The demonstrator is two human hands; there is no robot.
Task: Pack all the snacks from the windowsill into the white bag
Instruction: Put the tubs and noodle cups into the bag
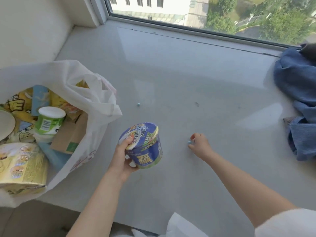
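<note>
Two bare forearms enter from six o'clock. The right arm (239, 182) wears a white sleeve (287, 223) pushed up near the elbow; more white fabric (177, 226) shows at the bottom edge.

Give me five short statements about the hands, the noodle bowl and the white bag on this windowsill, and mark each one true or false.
1. The left hand grips the blue instant noodle bowl. True.
2. The right hand is empty. False: it pinches a small blue candy.
3. The white plastic bag already holds snacks. True.
4. The green-labelled cylindrical tub stands on the bare sill. False: it is in the bag.
5. Another small blue candy lies on the grey windowsill. True.
</note>
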